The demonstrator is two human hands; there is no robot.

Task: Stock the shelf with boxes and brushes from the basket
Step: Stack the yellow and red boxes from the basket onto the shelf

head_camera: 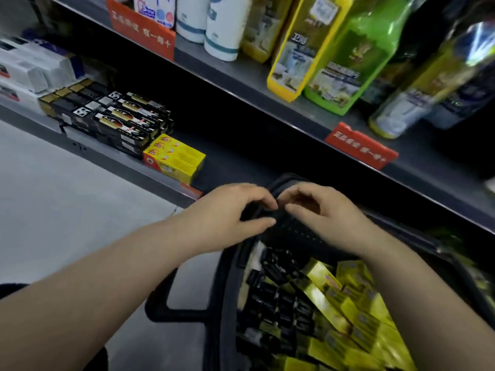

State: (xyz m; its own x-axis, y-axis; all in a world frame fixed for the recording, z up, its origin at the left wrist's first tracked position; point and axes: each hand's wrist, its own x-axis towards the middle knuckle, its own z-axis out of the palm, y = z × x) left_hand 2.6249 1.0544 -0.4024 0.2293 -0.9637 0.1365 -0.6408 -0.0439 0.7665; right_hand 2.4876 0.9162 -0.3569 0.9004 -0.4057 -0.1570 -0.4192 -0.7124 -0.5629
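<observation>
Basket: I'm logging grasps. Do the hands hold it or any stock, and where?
The left hand and right hand both grip the basket at its far rim, side by side; nothing else is held.

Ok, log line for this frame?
left hand: grips basket handle | right hand: at handle, grip unclear | basket: yellow boxes, black packs | shelf: partly stocked

Lower shelf (235, 163), black boxes (123, 121) beside yellow boxes (175, 159), white packs (34, 68) leftward

We have the basket (226, 303) before the shelf (241, 162), with boxes (348, 303) in it. Other boxes (174, 159) sit on the shelf, left of the basket.
</observation>
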